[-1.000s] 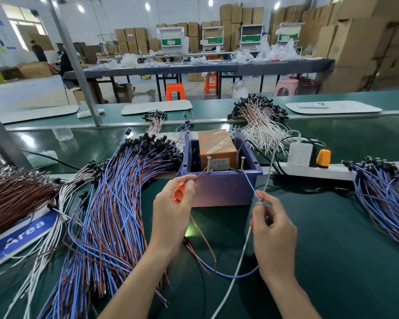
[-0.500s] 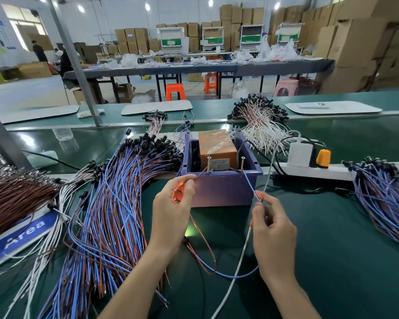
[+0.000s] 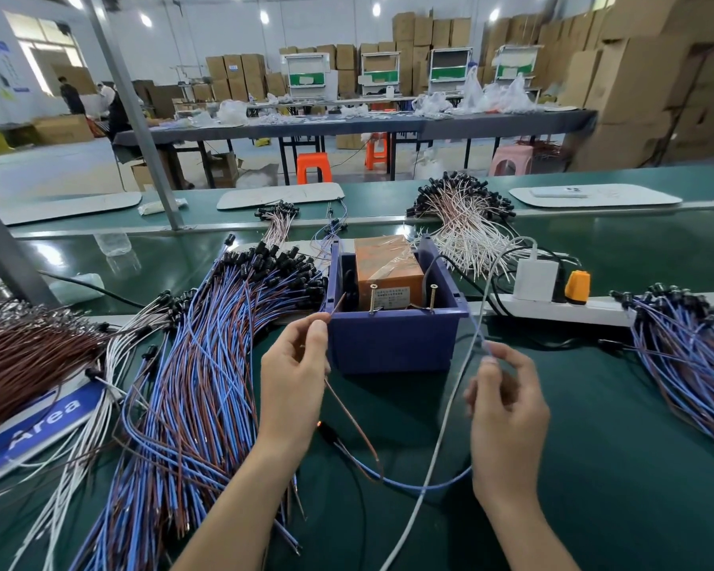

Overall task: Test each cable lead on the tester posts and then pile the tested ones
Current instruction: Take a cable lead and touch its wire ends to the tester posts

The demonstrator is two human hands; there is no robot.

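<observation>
My left hand (image 3: 293, 389) pinches the bare brown lead (image 3: 349, 420) of one cable, its tip just left of the purple tester box (image 3: 392, 344). The blue lead (image 3: 409, 484) of the same cable is pinched by my right hand (image 3: 508, 410), with its tip blurred off the box's right front corner. Neither tip touches the two screw posts (image 3: 373, 298) (image 3: 433, 298) that stand in front of the orange tester unit (image 3: 388, 265). The cable's black head (image 3: 328, 432) lies on the green belt between my wrists.
A big pile of blue-and-brown cables (image 3: 207, 364) spreads out left of the box, and a smaller one (image 3: 685, 356) lies at the right. A white power strip (image 3: 553, 309) with plugs sits right of the box. A white cable (image 3: 442, 438) crosses between my hands. Brown wires (image 3: 25, 356) lie far left.
Both lead tips have come off the screw posts, the brown one to the left and the blue one to the right. The glow by my left fingers and on the belt has gone.
</observation>
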